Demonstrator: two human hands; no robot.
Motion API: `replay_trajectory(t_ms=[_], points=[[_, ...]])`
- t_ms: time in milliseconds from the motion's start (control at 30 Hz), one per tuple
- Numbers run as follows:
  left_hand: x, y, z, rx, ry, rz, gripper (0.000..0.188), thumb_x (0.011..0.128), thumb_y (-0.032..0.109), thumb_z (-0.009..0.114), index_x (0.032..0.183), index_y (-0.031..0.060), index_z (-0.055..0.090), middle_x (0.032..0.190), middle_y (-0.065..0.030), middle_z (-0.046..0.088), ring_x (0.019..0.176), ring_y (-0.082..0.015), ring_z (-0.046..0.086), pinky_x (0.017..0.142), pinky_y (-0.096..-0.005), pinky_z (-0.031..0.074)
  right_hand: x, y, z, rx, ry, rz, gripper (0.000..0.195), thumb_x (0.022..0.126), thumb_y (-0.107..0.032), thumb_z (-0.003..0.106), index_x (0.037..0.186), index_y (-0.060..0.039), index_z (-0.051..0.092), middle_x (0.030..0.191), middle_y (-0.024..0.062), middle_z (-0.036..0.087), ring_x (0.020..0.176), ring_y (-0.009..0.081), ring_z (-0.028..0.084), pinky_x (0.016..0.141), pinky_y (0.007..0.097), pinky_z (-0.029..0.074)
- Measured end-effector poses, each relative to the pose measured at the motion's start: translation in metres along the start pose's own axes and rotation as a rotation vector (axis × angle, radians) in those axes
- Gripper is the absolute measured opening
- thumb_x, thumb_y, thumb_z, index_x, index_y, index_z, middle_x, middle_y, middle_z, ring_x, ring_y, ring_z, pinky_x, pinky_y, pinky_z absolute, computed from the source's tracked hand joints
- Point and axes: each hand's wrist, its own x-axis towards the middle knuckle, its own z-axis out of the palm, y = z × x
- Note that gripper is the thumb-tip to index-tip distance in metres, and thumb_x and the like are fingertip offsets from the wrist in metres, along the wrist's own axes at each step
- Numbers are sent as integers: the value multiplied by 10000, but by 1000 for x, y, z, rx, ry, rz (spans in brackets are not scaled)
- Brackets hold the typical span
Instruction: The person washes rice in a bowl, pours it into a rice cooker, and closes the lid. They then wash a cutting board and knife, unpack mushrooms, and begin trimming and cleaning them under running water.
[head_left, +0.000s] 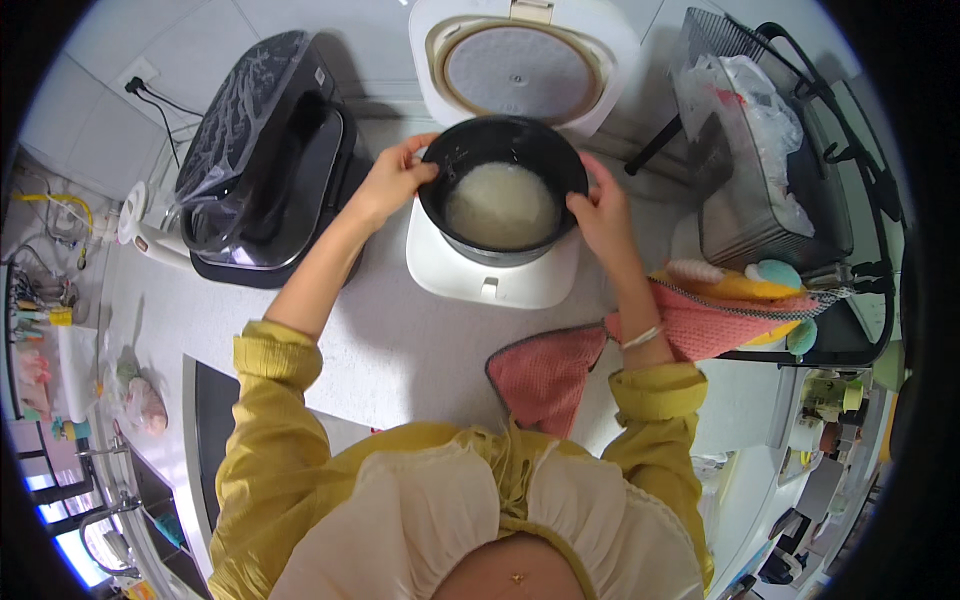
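A black inner pot (504, 255) of a rice cooker is held by its rim between both hands, above the white rice cooker body (491, 289). My left hand (397, 176) grips the rim on the left and my right hand (598, 196) grips it on the right. Whitish rice (504, 196), seemingly in cloudy water, lies in the pot. Behind it the cooker's lid (521, 71) stands raised. Whether the pot's underside touches the cooker is hidden.
A black appliance (270, 187) partly under plastic stands at the left. A red cloth (544, 371) lies on the grey counter (360, 352) by my right forearm. At the right are a black rack (847, 127) and a bin-like container (750, 195) with plastic bags.
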Motion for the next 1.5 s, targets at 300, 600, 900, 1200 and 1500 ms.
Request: replay_trajectory(t_ms=[300, 600, 900, 1200, 1500], points=[[-13, 14, 1, -106, -5, -38, 390, 774, 48, 472, 1156, 20, 396, 683, 24, 519, 549, -16, 452, 492, -144, 351, 21, -21, -10, 93, -85, 34, 487, 647, -63, 509, 1121, 6, 426, 555, 59, 524, 480, 111, 473, 487, 258, 394], [-4, -29, 7, 489, 28, 4, 471, 727, 124, 535, 1165, 43, 384, 646, -117, 553, 568, -180, 547, 564, -292, 428, 5, 17, 2, -289, -153, 19, 482, 661, -111, 529, 1126, -38, 426, 596, 133, 548, 541, 241, 538, 516, 331, 416], [-4, 1, 7, 943, 259, 118, 430, 753, 355, 508, 1079, 77, 474, 628, -121, 571, 612, -280, 563, 637, -339, 431, 33, -4, -18, -250, 182, -103, 537, 721, -336, 551, 1146, -48, 393, 856, 167, 567, 764, 283, 556, 735, 373, 401], [23, 107, -31, 35, 482, 544, 559, 830, 473, 285, 1215, 72, 344, 1180, -114, 410, 1102, -212, 342, 942, -355, 193, 88, -48, -22, 585, 247, -271, 468, 844, -412, 315, 1044, -12, 453, 1039, 84, 489, 971, 170, 423, 881, 273, 277], [0, 95, 2, 331, 291, 608, 528, 844, 431, 310, 1240, 82, 317, 1248, -115, 346, 1170, -221, 290, 969, -319, 181, -75, -6, 3, -292, 132, -490, 526, 580, -226, 668, 1040, -82, 460, 1165, 139, 386, 1060, 297, 354, 894, 402, 249]])
